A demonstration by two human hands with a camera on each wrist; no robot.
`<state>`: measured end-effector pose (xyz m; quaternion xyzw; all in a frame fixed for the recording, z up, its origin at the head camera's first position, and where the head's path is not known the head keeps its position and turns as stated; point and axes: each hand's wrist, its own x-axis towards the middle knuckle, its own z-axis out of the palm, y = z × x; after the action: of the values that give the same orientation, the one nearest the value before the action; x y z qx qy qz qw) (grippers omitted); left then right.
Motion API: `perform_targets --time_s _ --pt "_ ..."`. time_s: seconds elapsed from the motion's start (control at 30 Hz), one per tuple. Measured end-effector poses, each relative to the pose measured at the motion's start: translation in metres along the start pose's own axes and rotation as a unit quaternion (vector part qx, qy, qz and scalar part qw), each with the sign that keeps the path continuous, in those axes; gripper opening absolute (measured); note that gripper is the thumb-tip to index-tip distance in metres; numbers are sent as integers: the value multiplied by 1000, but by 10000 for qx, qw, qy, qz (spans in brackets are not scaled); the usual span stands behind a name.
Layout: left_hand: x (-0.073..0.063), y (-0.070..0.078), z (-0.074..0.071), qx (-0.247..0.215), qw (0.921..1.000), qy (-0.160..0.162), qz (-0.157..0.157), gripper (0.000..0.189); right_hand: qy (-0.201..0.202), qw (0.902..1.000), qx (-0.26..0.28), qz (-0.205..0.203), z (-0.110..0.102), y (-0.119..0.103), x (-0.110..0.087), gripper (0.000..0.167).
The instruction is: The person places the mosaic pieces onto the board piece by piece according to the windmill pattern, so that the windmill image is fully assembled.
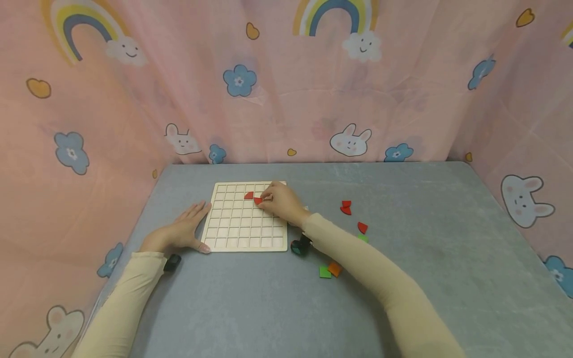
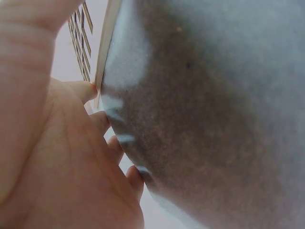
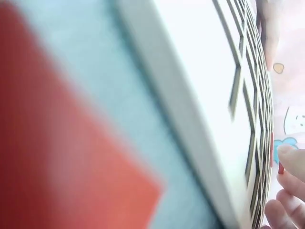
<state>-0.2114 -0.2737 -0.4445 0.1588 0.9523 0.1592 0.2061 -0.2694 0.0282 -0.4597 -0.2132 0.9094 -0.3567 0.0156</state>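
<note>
A light wooden grid board [image 1: 231, 242] lies flat on the grey table. One red quarter-circle piece [image 1: 248, 195] sits in a cell of its upper part. Just right of it, my right hand [image 1: 284, 203] pinches a second red piece [image 1: 257, 201] between thumb and fingertips, close over the cells; the right wrist view also catches this pinched red piece [image 3: 281, 168] edge-on. My left hand [image 1: 181, 230] rests at the board's left edge with fingers spread, the thumb at the lower left corner. In the left wrist view, fingertips [image 2: 87, 90] touch the board's side.
Right of the board lie loose red pieces [image 1: 362, 227], a green piece [image 1: 325, 272] and an orange piece [image 1: 334, 269]. Another green piece [image 1: 363, 238] is partly covered by my right sleeve. A blurred red piece [image 3: 71, 157] looms large in the right wrist view. A pink patterned curtain [image 1: 277, 109] surrounds the table.
</note>
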Motion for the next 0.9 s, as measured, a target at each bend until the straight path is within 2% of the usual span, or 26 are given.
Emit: perform_targets --time_s 0.4,0.9 --pt "1 -2 0 -20 10000 -16 32 141 -86 9995 -304 -30 10 -15 13 29" --pt "1 -2 0 1 10000 -34 75 141 -139 9995 -286 -68 12 -16 11 25"
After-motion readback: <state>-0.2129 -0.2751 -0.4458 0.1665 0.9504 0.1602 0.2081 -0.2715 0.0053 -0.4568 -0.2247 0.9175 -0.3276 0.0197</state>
